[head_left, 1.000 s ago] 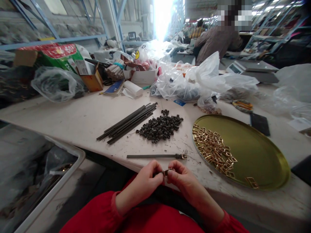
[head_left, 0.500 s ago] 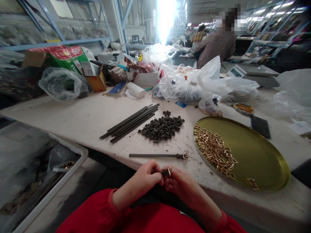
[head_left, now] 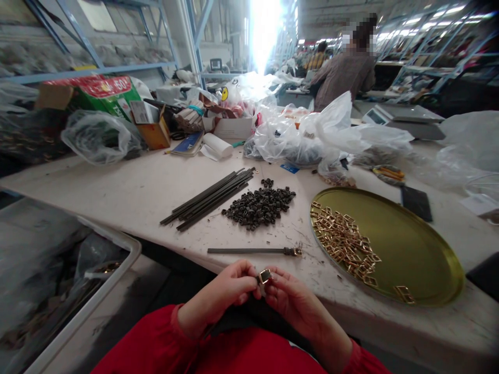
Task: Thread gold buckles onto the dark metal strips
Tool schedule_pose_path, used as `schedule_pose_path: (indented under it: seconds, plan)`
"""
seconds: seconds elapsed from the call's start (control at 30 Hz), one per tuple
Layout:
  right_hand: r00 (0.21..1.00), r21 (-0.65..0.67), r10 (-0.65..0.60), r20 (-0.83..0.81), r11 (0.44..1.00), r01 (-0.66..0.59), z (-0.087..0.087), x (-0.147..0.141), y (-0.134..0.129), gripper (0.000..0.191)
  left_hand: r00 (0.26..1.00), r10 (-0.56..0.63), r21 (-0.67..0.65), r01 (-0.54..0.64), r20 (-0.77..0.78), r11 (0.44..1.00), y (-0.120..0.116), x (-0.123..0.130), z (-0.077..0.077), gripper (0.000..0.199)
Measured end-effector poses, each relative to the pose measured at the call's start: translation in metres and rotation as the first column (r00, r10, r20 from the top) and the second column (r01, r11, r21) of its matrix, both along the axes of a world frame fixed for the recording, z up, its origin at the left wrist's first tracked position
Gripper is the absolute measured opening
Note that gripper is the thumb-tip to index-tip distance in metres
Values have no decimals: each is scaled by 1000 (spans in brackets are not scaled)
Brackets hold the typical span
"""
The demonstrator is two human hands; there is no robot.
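At the table's front edge, my left hand (head_left: 238,283) pinches a dark strap close to a gold buckle (head_left: 264,276). My right hand (head_left: 286,291) is closed on the strap's short end, at the buckle's right side. Most of the strap is hidden by my fingers. Just beyond my hands lies a dark strap with a buckle (head_left: 253,251), stretched out flat. Behind it are a heap of small dark loops (head_left: 259,206) and a bundle of dark straps (head_left: 208,198). Gold buckles (head_left: 345,239) are heaped on the left part of a round gold tray (head_left: 413,244).
Plastic bags (head_left: 296,135) and a white paper roll (head_left: 217,145) lie along the back of the table (head_left: 117,182). A dark flat object (head_left: 416,203) is beside the tray. At lower left stands a white bin (head_left: 134,249). A person (head_left: 345,75) is farther back.
The buckle in my hands has turned to show its open frame, and the strap end now points right into my right fingers. The things on the table stay put.
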State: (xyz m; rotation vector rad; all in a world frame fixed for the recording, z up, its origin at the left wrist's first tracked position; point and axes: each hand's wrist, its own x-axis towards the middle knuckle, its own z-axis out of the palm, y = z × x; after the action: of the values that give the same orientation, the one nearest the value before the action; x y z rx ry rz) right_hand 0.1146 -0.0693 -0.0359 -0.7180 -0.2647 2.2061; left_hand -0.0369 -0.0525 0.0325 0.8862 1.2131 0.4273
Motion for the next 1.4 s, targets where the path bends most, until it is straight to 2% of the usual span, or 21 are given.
schedule_pose_path:
  seconds: [0.13,0.2,0.27,0.37,0.5,0.6,0.67,0.73,0.87,0.97,1.07,1.13,1.3,1.4]
  plan:
    - [981,60,-129,146,991,122,-4,-1,1,25,998,-56,92,59,-38,994,2,1,-8,8]
    - [948,141,-205,245,974,175,-4,-1,1,24,997,-78,123,80,-25,989,2,3,-7,15]
    - [902,256,-260,345,950,176,-2,0,2,21,996,-81,132,84,-26,988,3,5,-6,21]
    - [850,371,-284,443,921,114,1,3,4,25,997,-51,134,58,-57,989,4,8,-3,27]
    - [821,412,-298,487,907,85,1,4,7,31,996,-29,155,41,-80,987,3,9,-1,36]
    - [801,450,-331,499,889,87,-2,4,6,29,993,-62,183,81,-105,980,2,8,-4,42]
    - [782,488,-348,517,870,64,-5,3,5,26,985,-88,238,121,-147,964,1,6,-10,37]
    - [741,550,-362,566,835,-13,-7,3,3,20,976,-83,297,141,-199,944,0,5,-17,29]
    - [619,667,-427,659,711,-221,-7,7,2,13,972,-54,351,133,-227,927,-1,4,-25,18]
    - [567,676,-440,696,667,-312,-4,11,4,12,978,-64,336,129,-199,933,-3,3,-22,20]
    - [502,655,-442,743,634,-412,0,13,6,9,976,-127,289,174,-176,941,-4,3,-15,27]
    - [462,641,-453,763,624,-447,1,12,7,8,975,-138,278,184,-174,943,-4,4,-11,28]
    - [429,632,-478,766,684,-364,1,5,6,9,981,-89,302,139,-174,943,-4,6,-19,18]
    - [383,649,-527,759,665,-370,0,4,7,10,988,-74,302,112,-134,947,-2,7,-24,20]
